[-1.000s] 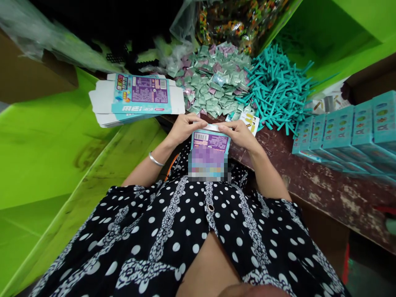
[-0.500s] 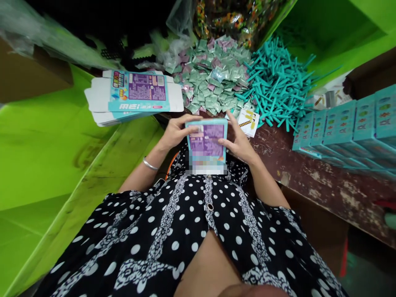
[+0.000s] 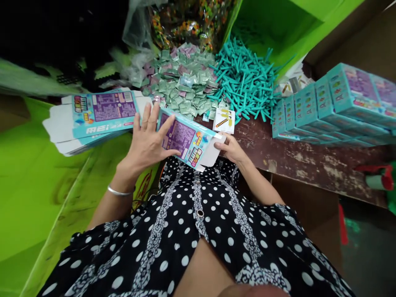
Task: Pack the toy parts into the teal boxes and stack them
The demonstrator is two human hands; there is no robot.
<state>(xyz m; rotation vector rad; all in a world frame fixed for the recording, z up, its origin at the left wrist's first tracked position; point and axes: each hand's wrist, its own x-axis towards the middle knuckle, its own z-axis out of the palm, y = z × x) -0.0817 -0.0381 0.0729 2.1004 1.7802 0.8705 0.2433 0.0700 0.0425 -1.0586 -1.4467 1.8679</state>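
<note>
A teal and purple printed box (image 3: 181, 138) is tilted in front of my chest, with its white end flaps sticking out on the right. My right hand (image 3: 232, 149) pinches those flaps between thumb and fingers. At the box's other end, my left hand (image 3: 148, 142) lies with fingers spread, the thumb along the lower edge and the fingers over the upper left part. Just left of it, a stack of flattened cartons (image 3: 103, 113) rests beside the bench. A small white card with a yellow and brown picture (image 3: 224, 121) lies beyond the box.
Green and pink sachets (image 3: 185, 82) are heaped behind the box, with teal sticks (image 3: 247, 78) piled to their right. Rows of teal boxes (image 3: 321, 107) stand on the worn brown bench (image 3: 297, 165). A clear bag of orange and green pieces (image 3: 188, 27) sits at the back.
The box has turned so its flapped end points right. My left hand has spread out at its left end, and my right hand has closed on the flaps. The view has shifted right.
</note>
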